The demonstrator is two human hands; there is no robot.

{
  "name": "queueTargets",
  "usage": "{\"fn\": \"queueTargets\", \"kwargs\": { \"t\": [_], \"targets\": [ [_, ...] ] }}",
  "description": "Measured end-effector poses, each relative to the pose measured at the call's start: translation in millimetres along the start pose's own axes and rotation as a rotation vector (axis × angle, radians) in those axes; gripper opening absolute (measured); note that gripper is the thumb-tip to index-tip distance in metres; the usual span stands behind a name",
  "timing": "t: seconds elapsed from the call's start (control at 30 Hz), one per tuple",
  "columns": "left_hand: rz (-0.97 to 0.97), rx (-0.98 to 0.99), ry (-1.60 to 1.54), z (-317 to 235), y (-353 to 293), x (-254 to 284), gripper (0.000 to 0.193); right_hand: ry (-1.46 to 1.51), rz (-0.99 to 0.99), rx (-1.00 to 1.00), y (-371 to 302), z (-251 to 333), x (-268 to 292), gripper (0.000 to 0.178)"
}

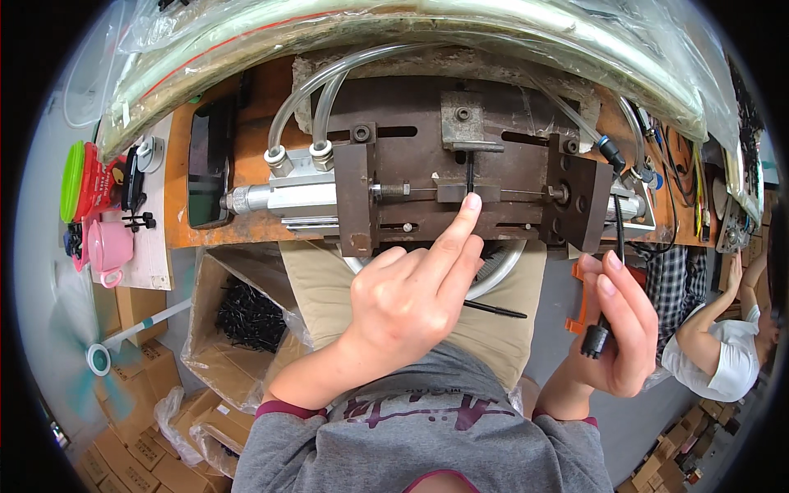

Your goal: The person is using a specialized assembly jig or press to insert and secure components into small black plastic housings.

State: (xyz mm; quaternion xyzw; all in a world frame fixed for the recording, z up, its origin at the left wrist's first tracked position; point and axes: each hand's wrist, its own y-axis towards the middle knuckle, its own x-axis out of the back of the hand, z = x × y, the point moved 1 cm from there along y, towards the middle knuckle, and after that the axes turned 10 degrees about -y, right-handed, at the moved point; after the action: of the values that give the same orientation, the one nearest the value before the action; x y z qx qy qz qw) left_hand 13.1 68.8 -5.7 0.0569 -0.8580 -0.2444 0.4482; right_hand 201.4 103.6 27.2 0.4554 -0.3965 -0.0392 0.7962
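My left hand (407, 292) reaches to the dark metal fixture (403, 103) with its index finger stretched out and its other fingers bent. That fingertip rests at the lower end of a short black rod (470, 171), which stands between two small metal blocks (450, 193) at the fixture's centre. Off to the right, the fingers of my right hand (629, 333) are closed around a slim black plastic stick (619, 226). A ribbed black knob (594, 339) shows at its lower end, and the top reaches up beside the fixture's right bracket (588, 201).
Pneumatic cylinders (308, 201) with clear hoses (329, 74) flank the fixture. Another black stick (495, 310) lies over my lap. A carton (209, 329) of black parts, a fan (99, 360) and a pink cup (109, 245) are left. Another person (715, 353) sits right.
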Motion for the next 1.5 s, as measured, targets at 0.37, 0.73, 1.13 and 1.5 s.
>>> {"fn": "queueTargets", "kwargs": {
  "t": [0.37,0.73,1.13,1.5],
  "targets": [
    [-0.030,0.102,-0.925,-14,-2,26,0.037,0.015,0.184,0.220,-2,15,-19,0.027],
    [-0.025,-0.019,-0.045,0,-7,1,0.026,0.130,0.110,-0.047,-2,-3,-15,0.043],
    [-0.011,-0.009,-0.017,0,0,2,0.026,0.451,0.020,-0.277,-11,-3,-7,0.044],
    [0.049,-0.002,-0.185,2,-4,13,0.028,0.181,0.322,-0.087,-3,2,-18,0.031]
  ]
}}
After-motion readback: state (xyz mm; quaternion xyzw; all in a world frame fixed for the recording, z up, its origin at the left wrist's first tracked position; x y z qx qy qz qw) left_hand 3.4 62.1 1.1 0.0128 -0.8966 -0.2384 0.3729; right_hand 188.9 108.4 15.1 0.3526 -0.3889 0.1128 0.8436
